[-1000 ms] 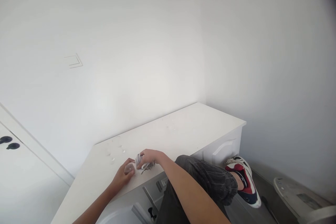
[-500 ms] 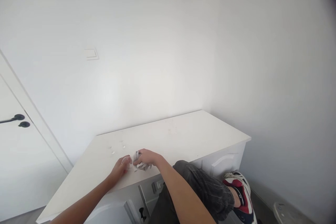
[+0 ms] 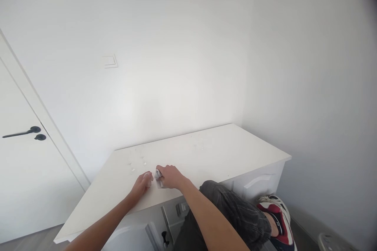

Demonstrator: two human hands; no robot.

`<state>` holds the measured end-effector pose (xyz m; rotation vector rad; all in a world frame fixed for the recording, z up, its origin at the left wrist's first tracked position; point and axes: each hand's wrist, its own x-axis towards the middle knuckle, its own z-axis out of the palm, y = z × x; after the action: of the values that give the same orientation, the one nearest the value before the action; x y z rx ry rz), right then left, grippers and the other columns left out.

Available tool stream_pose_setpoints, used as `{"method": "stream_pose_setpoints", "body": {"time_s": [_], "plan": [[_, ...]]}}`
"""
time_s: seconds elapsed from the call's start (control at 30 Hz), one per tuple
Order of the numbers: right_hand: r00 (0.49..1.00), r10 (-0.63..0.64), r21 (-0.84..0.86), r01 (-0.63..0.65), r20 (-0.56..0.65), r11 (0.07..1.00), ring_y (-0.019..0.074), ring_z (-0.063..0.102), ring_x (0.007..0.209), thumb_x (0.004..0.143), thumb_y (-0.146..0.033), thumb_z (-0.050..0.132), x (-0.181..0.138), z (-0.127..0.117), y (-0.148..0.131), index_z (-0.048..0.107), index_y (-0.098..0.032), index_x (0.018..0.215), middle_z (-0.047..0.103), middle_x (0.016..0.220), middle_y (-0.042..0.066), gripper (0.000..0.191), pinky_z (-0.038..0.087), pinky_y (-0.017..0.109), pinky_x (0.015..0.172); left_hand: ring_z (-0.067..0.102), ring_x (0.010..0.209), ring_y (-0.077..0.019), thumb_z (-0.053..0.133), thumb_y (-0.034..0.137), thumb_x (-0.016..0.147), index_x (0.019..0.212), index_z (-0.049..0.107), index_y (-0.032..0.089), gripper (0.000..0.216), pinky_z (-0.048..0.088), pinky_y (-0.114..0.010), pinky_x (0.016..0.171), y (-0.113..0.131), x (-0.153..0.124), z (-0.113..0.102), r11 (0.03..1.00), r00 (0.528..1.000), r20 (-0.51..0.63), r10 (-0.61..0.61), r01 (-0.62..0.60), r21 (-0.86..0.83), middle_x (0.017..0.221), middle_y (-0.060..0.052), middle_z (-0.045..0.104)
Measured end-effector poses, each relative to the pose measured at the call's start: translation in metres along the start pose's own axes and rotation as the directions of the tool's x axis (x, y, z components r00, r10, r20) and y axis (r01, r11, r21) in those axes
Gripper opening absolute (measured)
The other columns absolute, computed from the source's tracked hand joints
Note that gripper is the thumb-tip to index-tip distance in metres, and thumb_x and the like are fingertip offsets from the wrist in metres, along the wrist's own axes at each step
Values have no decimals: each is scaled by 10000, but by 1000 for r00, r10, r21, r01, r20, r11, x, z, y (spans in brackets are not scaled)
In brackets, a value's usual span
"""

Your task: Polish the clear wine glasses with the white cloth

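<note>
Both my hands rest close together on the front part of a white cabinet top (image 3: 212, 153). My right hand (image 3: 169, 176) is closed over a small crumpled white cloth or paper (image 3: 159, 175), pressing it onto the surface. My left hand (image 3: 143, 183) sits right beside it with fingers curled around a small clear object that I cannot make out. My raised knee in dark checked trousers (image 3: 232, 208) is against the cabinet front.
A few small clear bumps or drops (image 3: 137, 162) lie on the top behind my hands. A white door with a black handle (image 3: 28, 131) stands at left, a wall switch (image 3: 109, 61) above. My red, white and black shoe (image 3: 278, 219) is at the lower right.
My right hand has closed further over the white cloth and now hides most of it. The view has shifted left, showing more of the door.
</note>
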<state>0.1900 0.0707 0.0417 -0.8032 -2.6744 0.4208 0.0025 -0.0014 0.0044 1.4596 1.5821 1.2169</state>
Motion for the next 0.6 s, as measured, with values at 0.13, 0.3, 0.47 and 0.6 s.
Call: {"method": "stream_pose_setpoints", "body": {"time_s": [0.13,0.3,0.47,0.6], "plan": [[976,164,264,-123,-140,957,217,606,770,887,-331,494,7,-1,7,476,-258,1042,630,859,30,172,375,271,652,300,442,-115,383,667,890,740,546,197,519,197,-224,453,-8,3,-2,999,1000,6,-13,13,-46,480,70,352],[779,490,691,-103,-391,716,164,602,912,988,-384,296,14,-18,23,419,-235,1060,617,993,48,206,438,244,760,253,387,-98,392,720,846,780,526,213,528,136,-215,425,-18,9,-7,986,991,-64,-114,105,-129,486,92,298],[880,399,670,-135,-258,730,169,596,881,875,-421,558,9,-11,15,512,-213,1017,623,985,46,256,442,246,725,254,385,-90,397,691,863,826,527,214,496,150,-210,425,-20,8,-9,983,990,-71,-120,108,-148,500,90,349],[976,208,486,-155,-57,860,154,564,735,809,-374,654,3,4,2,568,-209,910,631,835,17,211,388,240,636,279,386,-86,381,685,882,801,522,210,503,138,-205,415,-22,7,-9,978,991,-56,-122,111,-175,508,83,384]]}}
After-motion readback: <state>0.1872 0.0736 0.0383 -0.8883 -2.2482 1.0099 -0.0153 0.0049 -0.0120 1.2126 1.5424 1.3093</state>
